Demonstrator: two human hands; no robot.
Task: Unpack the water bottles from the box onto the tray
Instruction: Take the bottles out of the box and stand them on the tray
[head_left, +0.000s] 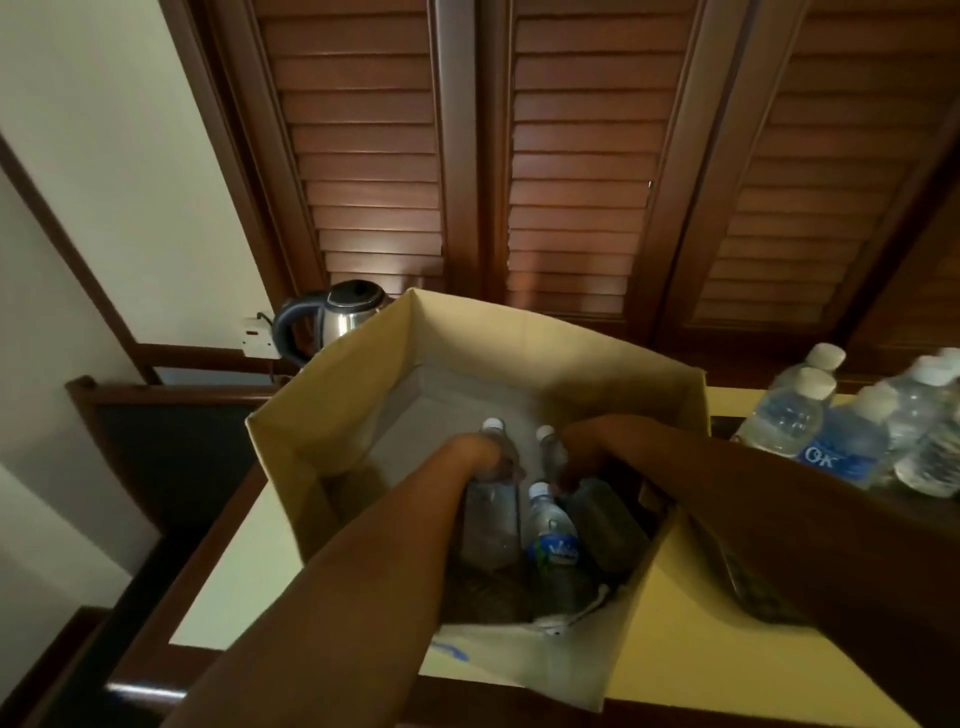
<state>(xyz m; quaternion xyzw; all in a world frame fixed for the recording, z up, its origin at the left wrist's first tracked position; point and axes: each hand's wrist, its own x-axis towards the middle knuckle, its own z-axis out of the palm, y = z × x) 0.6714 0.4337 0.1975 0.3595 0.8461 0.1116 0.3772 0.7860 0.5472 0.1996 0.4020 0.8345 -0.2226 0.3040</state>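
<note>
An open cardboard box (561, 343) stands on the yellow-topped table, and both my arms reach down into it. My left hand (480, 457) is closed around the neck of a clear water bottle (491, 519) with a white cap. My right hand (592, 449) grips a second bottle (550, 452) just below its white cap. A third bottle (553, 540) with a blue label stands between them in the box. Several unpacked bottles (841, 441) stand to the right of the box on a dark tray (722, 423), which they mostly hide.
A steel electric kettle (337, 312) with a black handle sits behind the box at the left. Dark louvred wooden doors (571, 156) fill the background. The table's wooden edge (208, 545) runs along the left, beside a dark chair back (171, 431).
</note>
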